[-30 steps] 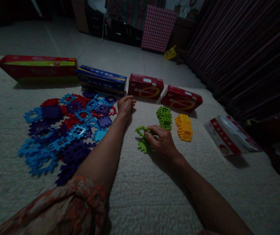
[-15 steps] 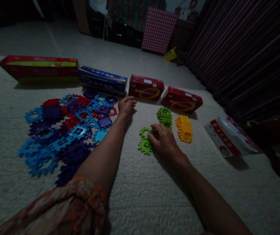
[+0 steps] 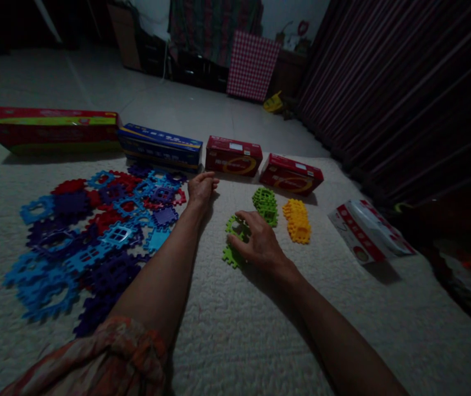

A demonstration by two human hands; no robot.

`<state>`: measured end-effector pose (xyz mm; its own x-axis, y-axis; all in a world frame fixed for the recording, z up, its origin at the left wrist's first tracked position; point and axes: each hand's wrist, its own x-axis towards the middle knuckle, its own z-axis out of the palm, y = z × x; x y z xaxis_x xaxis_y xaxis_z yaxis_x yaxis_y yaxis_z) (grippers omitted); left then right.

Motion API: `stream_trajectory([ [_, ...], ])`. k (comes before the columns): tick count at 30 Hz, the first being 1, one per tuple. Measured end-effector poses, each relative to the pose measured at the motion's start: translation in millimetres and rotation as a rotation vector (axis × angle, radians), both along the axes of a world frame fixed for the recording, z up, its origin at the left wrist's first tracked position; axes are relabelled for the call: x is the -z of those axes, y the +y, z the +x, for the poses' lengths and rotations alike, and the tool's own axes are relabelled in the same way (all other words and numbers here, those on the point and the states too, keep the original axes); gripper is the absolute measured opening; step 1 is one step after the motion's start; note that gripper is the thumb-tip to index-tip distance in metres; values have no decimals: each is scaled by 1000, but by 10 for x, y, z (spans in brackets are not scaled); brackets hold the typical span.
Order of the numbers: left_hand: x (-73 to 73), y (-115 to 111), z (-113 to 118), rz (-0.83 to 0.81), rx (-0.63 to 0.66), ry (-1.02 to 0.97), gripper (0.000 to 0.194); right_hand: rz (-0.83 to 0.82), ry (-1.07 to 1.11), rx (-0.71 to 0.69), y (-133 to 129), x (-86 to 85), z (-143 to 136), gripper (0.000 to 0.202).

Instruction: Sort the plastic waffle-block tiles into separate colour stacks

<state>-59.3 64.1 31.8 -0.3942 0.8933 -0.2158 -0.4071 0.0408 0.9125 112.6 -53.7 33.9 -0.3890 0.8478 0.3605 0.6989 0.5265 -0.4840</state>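
My left hand (image 3: 202, 187) rests on the quilted mat beside the pile of interlocking plastic tiles (image 3: 82, 256). Its fingers are curled together, and whatever may be inside them is hidden. Purple, blue and red pieces overlap in that pile. Over two loose green tiles (image 3: 230, 256) is my right hand (image 3: 260, 239), with thumb and fingertips spread apart and partly covering them. I cannot tell whether the fingertips touch the tiles. Just beyond that hand stands a stack of green tiles (image 3: 265, 206), with a row of yellow tiles (image 3: 297, 221) to its right.
Along the mat's far edge stand a long red-and-green box (image 3: 54, 132), a blue box (image 3: 160, 146) and two red boxes (image 3: 234, 156). A white-and-red package (image 3: 369, 231) sits at the right. Dark curtains (image 3: 367, 71) hang beyond it; a checked cloth (image 3: 251, 65) hangs at the back.
The view has shifted, so the scene sits a little further left and lower. My right hand has moved slightly over the loose green tiles, its thumb and fingers wider apart. My left hand stays in place.
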Motion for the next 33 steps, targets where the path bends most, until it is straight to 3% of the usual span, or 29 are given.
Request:
stream_trajectory([
  [2, 9, 6, -2, -5, 0, -11, 24, 90, 31, 3, -4, -35, 96, 48],
  [6, 30, 16, -9, -1, 7, -2, 24, 294, -70, 151, 0, -57, 377, 54],
  [9, 28, 14, -9, 4, 3, 2, 24, 352, -157, 219, 2, -40, 544, 58],
  [20, 19, 7, -6, 1, 4, 28, 22, 291, -277, 170, 74, 108, 656, 61],
  [27, 12, 3, -9, -1, 7, 36, 26, 293, -235, 178, 15, 44, 592, 61],
  [33, 17, 17, 12, -12, 3, 75, 27, 198, 5, -76, -78, -32, 484, 38],
])
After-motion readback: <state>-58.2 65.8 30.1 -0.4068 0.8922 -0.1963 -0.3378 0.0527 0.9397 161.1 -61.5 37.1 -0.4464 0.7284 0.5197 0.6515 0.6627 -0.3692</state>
